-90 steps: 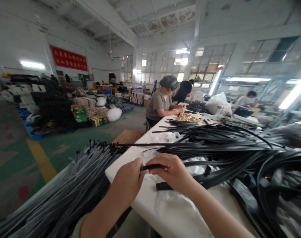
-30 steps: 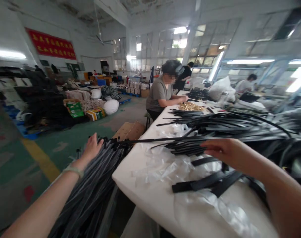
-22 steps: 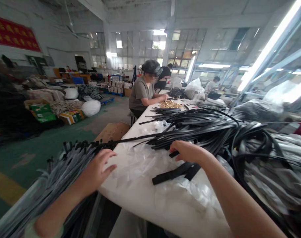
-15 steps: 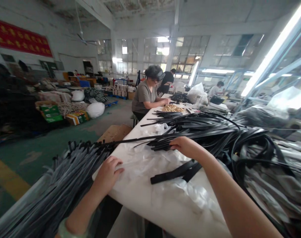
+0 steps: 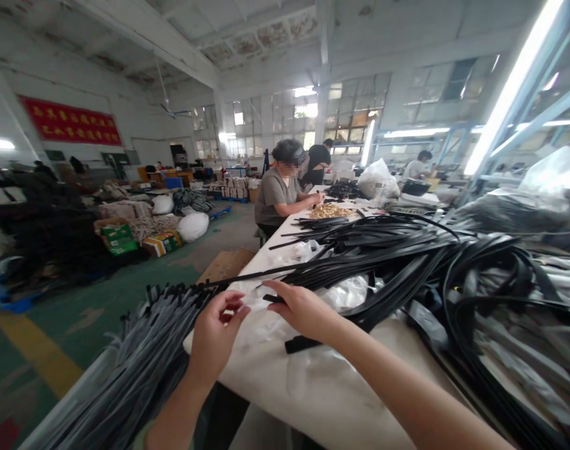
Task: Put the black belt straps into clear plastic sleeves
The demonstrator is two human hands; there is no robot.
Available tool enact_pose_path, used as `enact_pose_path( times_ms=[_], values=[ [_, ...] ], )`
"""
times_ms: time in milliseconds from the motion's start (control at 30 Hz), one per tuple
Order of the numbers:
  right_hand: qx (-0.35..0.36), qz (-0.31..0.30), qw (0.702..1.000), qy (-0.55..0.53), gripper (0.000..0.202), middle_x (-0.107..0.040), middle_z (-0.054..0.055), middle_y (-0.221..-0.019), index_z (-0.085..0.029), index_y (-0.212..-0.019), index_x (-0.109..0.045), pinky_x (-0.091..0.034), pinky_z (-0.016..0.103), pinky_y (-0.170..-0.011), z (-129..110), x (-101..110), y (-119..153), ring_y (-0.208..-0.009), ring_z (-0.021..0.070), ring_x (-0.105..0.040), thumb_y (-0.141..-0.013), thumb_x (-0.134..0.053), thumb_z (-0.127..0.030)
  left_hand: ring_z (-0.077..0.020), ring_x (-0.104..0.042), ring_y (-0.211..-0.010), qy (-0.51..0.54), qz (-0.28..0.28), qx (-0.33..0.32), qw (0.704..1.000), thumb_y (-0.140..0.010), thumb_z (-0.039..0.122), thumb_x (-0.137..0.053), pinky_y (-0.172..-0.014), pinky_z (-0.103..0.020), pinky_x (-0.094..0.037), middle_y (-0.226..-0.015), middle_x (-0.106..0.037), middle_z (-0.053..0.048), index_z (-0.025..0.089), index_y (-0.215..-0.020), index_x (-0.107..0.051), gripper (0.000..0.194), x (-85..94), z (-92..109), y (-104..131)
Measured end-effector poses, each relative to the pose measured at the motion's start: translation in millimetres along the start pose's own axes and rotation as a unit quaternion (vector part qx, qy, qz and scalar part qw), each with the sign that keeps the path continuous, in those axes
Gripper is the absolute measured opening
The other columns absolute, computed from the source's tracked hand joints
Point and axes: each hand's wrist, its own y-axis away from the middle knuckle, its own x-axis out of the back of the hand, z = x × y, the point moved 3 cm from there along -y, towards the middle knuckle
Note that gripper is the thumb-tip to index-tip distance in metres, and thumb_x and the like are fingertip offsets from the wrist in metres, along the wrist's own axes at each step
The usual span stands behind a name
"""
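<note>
Black strap (image 5: 355, 309) being gripped at its near end by right hand (image 5: 300, 307), fingers closing round the tip over white table (image 5: 322, 390); rest of the strap running off right into big tangled heap of black straps (image 5: 407, 250). Left hand (image 5: 215, 331) hovering just beside, open, fingers loosely curling, thumb and forefinger reaching toward the strap's tip, holding nothing. Second loose strap piece (image 5: 301, 344) lying flat on the tabletop just under the right wrist. Crumpled clear plastic (image 5: 345, 290) lying between hands and heap. Leaning against the table's left edge, a bundle of grey-black strips (image 5: 139, 356), ends fanning upward. One long thin strap (image 5: 257, 274) stretching from the heap across to that bundle. Farther along, a seated person in a grey shirt (image 5: 278, 195) working with both hands at a pile of gold fittings (image 5: 329, 211). Beyond, boxes and white sacks (image 5: 194, 225) sitting on green floor, red banner (image 5: 72, 120) hanging on the far wall.
</note>
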Motion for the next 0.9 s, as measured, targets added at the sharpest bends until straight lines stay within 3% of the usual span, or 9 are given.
enact_pose_path(
  times_ms=[100, 200, 300, 367, 433, 533, 700, 800, 900],
  values=[
    [0.004, 0.023, 1.0, 0.015, 0.02, -0.07, 0.009, -0.092, -0.017, -0.105, -0.061, -0.042, 0.025, -0.072, 0, 5, 1, -0.086, 0.0206, -0.065, -0.095, -0.048, -0.028, -0.0187, -0.063, -0.079, 0.001, -0.01, -0.067, 0.998, -0.077, 0.036, -0.065, -0.073, -0.028, -0.049, -0.086, -0.069, -0.005, 0.02, -0.088, -0.067, 0.02, -13.4, 32, -14],
    [-0.005, 0.066, 0.997, 0.031, 0.022, -0.067, 0.007, -0.079, -0.017, -0.085, -0.058, -0.039, 0.025, -0.066, 7, 24, -1, -0.075, 0.0184, -0.063, -0.096, -0.045, -0.03, -0.0192, -0.064, -0.084, 0.099, -0.054, -0.104, 0.988, -0.077, 0.037, -0.065, -0.076, -0.028, -0.05, -0.09, -0.07, -0.007, 0.017, -0.079, -0.066, 0.02, -39.1, 50, -45],
    [-0.032, 0.138, 0.99, 0.018, 0.017, -0.063, 0.004, -0.074, -0.017, -0.094, -0.053, -0.038, 0.025, -0.063, 30, 52, -5, -0.069, 0.0172, -0.06, -0.096, -0.045, -0.032, -0.0196, -0.066, -0.081, 0.224, -0.121, -0.048, 0.966, -0.073, 0.042, -0.066, -0.075, -0.03, -0.051, -0.091, -0.071, -0.009, 0.015, -0.08, -0.062, 0.028, -79.5, 55, -85],
    [-0.061, 0.192, 0.98, 0.0, 0.015, -0.059, 0.0, -0.066, -0.018, -0.098, -0.047, -0.038, 0.024, -0.061, 53, 72, -6, -0.063, 0.0159, -0.057, -0.096, -0.041, -0.032, -0.0193, -0.067, -0.075, 0.253, -0.149, -0.013, 0.956, -0.07, 0.041, -0.068, -0.071, -0.03, -0.052, -0.084, -0.072, -0.008, 0.016, -0.079, -0.057, 0.029, -109.3, 55, -105],
    [-0.094, 0.221, 0.971, -0.017, 0.012, -0.053, -0.004, -0.059, -0.019, -0.095, -0.042, -0.038, 0.024, -0.059, 76, 87, -1, -0.056, 0.0142, -0.052, -0.097, -0.037, -0.03, -0.0195, -0.068, -0.071, 0.244, -0.176, -0.01, 0.954, -0.066, 0.037, -0.07, -0.068, -0.029, -0.051, -0.077, -0.073, -0.007, 0.017, -0.076, -0.054, 0.028, -135.8, 53, -115],
    [-0.144, 0.213, 0.966, -0.027, 0.016, -0.051, -0.005, -0.057, -0.021, -0.084, -0.038, -0.038, 0.023, -0.057, 102, 92, 18, -0.052, 0.0119, -0.048, -0.097, -0.034, -0.029, -0.0182, -0.065, -0.06, 0.209, -0.219, -0.015, 0.953, -0.06, 0.026, -0.074, -0.059, -0.026, -0.046, -0.065, -0.071, -0.004, 0.016, -0.081, -0.058, 0.029, -162.1, 46, -113],
    [-0.163, 0.166, 0.972, -0.036, 0.025, -0.055, -0.002, -0.061, -0.019, -0.07, -0.046, -0.035, 0.022, -0.056, 111, 65, 61, -0.055, 0.0101, -0.048, -0.093, -0.044, -0.028, -0.0186, -0.065, -0.059, 0.145, -0.275, -0.03, 0.95, -0.06, 0.018, -0.072, -0.059, -0.026, -0.045, -0.062, -0.07, 0.0, 0.017, -0.094, -0.059, 0.036, -172.6, 31, -96],
    [-0.181, 0.182, 0.965, -0.048, 0.029, -0.053, -0.002, -0.058, -0.018, -0.063, -0.051, -0.035, 0.023, -0.056, 110, 51, 74, -0.056, 0.0109, -0.049, -0.091, -0.048, -0.027, -0.0192, -0.066, -0.062, 0.095, -0.295, -0.036, 0.95, -0.063, 0.019, -0.07, -0.062, -0.027, -0.046, -0.062, -0.069, 0.001, 0.019, -0.093, -0.056, 0.034, -173.1, 27, -90],
    [-0.182, 0.214, 0.959, -0.03, 0.03, -0.054, 0.0, -0.062, -0.018, -0.066, -0.051, -0.036, 0.024, -0.06, 105, 49, 77, -0.06, 0.0125, -0.051, -0.094, -0.041, -0.025, -0.019, -0.066, -0.062, 0.076, -0.305, -0.02, 0.949, -0.063, 0.02, -0.069, -0.062, -0.027, -0.046, -0.062, -0.069, 0.002, 0.02, -0.09, -0.055, 0.03, -173.8, 26, -88]
  ],
)
